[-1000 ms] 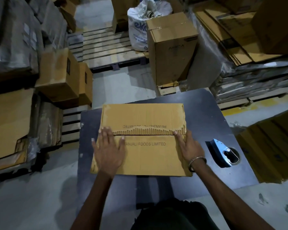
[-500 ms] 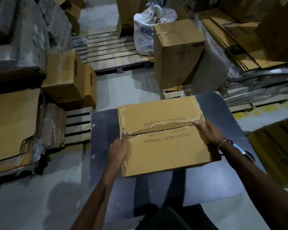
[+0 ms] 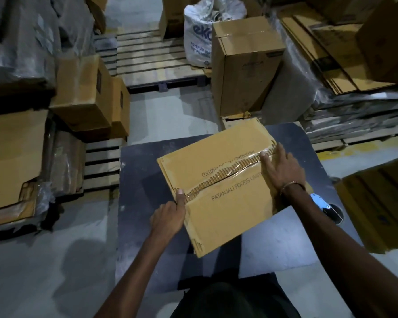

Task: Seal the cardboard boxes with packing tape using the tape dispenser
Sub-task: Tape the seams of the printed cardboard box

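A flat brown cardboard box [image 3: 225, 210] printed "PATANJALI FOODS LIMITED" lies turned at an angle on the dark table [image 3: 147, 249]. Shiny tape runs along its ragged centre seam. My left hand [image 3: 169, 214] grips the box's left edge, thumb on top at the seam's end. My right hand [image 3: 278, 168] lies flat over the right end of the seam, fingers spread and pressing down. The blue tape dispenser [image 3: 323, 205] rests on the table just right of my right wrist, partly hidden by my forearm.
A tall taped carton [image 3: 244, 65] stands beyond the table, a white sack [image 3: 200, 31] behind it. Stacked boxes [image 3: 85, 92] and flattened cardboard [image 3: 12, 154] sit at left on pallets. More flat cartons [image 3: 326, 47] pile up at right; another box [image 3: 381, 207] sits near the table's right edge.
The box has rotated counter-clockwise and shifted right on the table. My left hand went from lying flat on top to gripping the left edge; my right hand stayed on the seam's right end.
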`<state>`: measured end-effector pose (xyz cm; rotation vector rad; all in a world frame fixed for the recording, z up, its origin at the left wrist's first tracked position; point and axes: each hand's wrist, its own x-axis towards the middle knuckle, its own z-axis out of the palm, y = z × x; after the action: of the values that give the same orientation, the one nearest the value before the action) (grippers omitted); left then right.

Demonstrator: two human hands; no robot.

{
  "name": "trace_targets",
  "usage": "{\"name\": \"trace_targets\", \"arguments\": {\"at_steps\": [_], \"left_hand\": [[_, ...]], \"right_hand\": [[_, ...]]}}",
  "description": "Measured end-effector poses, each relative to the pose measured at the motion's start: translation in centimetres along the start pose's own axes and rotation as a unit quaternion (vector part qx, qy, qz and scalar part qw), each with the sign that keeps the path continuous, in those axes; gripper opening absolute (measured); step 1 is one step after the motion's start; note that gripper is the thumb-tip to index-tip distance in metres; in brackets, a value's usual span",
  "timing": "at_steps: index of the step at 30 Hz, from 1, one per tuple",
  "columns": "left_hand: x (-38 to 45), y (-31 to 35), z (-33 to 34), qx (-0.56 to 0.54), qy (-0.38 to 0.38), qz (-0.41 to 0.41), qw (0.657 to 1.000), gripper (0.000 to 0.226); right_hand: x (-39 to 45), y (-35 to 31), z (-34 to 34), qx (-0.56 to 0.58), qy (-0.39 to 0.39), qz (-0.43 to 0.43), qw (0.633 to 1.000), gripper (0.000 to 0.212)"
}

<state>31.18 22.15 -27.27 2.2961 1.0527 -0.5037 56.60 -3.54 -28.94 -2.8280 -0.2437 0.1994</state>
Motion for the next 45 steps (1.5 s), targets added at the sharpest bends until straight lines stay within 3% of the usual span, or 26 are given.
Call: {"name": "trace_targets", "arguments": {"at_steps": [6,8,10,13,15,17,20,25,29,37,42,45], "left_hand": [[-2.9,2.3,3.3,-0.116,0.001,-0.009,0.993,0.101],[-3.7,3.1,4.3,-0.173,0.044,-0.05,0.983,0.094],[-4.3,4.3,5.0,-0.213,0.147,-0.051,0.965,0.092],[-4.2,6.2,5.8,-0.152,0.308,0.065,0.937,0.08],[-3.8,7.5,7.0,-0.082,0.347,0.163,0.92,0.066],[-3.4,9.4,8.3,-0.022,0.336,0.232,0.913,0.054],[-3.1,12.0,10.5,0.039,0.289,0.306,0.906,0.046],[-3.1,14.1,12.6,0.058,0.237,0.336,0.91,0.043],[-3.1,14.5,12.8,0.074,0.231,0.317,0.917,0.046],[-3.1,14.4,12.9,0.037,0.237,0.309,0.92,0.045],[-2.9,14.3,13.0,0.014,0.222,0.31,0.924,0.045],[-2.7,14.1,12.5,-0.028,0.205,0.32,0.925,0.041]], "right_hand": [[4.8,1.8,-1.9,0.006,-0.03,-0.064,0.997,0.085],[5.2,2.1,-2.3,0.015,-0.062,-0.077,0.995,0.08],[4.8,3.1,-2.6,0.035,-0.061,-0.084,0.994,0.069],[2.2,7.2,-2.1,0.15,0.035,0.008,0.988,0.059],[-1.1,11.4,-0.7,0.248,0.102,0.099,0.958,0.065],[-3.8,16.0,1.3,0.224,0.111,0.161,0.955,0.057],[-5.9,21.2,3.3,0.068,0.0,0.21,0.975,0.041],[-5.8,24.9,4.9,-0.059,-0.101,0.125,0.985,0.057],[-4.9,25.6,5.7,-0.09,-0.127,0.07,0.985,0.043],[-5.6,26.0,4.5,-0.06,-0.082,0.044,0.994,0.025],[-7.1,24.6,-0.4,-0.065,0.009,-0.032,0.997,0.011],[-7.8,22.5,-4.2,-0.057,0.021,-0.052,0.997,0.015]]}}
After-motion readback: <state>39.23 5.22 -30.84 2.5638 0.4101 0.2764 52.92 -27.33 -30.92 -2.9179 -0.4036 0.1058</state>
